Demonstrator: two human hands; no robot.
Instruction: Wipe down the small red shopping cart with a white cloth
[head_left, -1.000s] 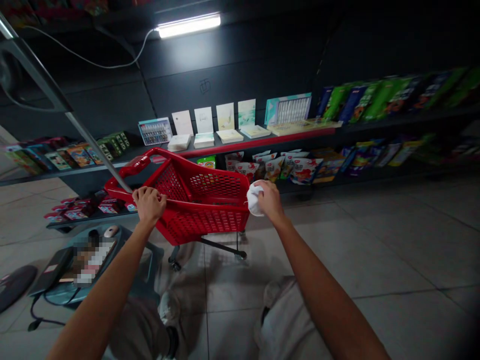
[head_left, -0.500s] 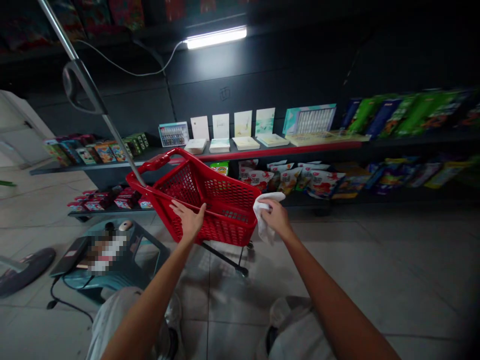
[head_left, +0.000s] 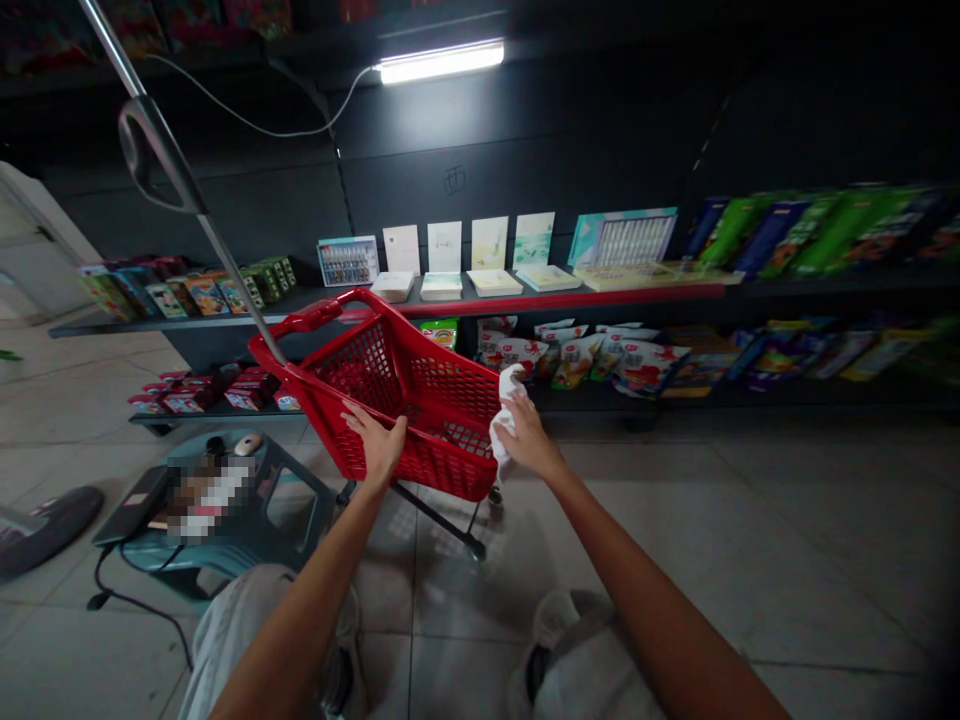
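Note:
A red plastic shopping cart (head_left: 442,462) with a perforated basket stands in front of me, its handle toward the left. My left hand (head_left: 379,445) lies against the near side of the basket, fingers spread and thumb by the top rim. At the basket's right end, my right hand (head_left: 527,435) holds a crumpled white cloth (head_left: 501,432) against the red plastic. Part of the cloth is hidden behind the fingers. The cart's wheeled dark frame (head_left: 439,518) shows below the basket.
A teal stool (head_left: 300,490) at left carries a dark device with a cable. A metal pole (head_left: 225,250) slants past the cart's handle. Behind stands a shelf with booklets (head_left: 491,284), bagged snacks (head_left: 577,358) and small boxes (head_left: 206,295) under a lit tube (head_left: 442,62).
My right hand has moved left with the cloth, onto the basket's end. The cart's right end has shifted slightly left and down. My left hand stays on the near side.

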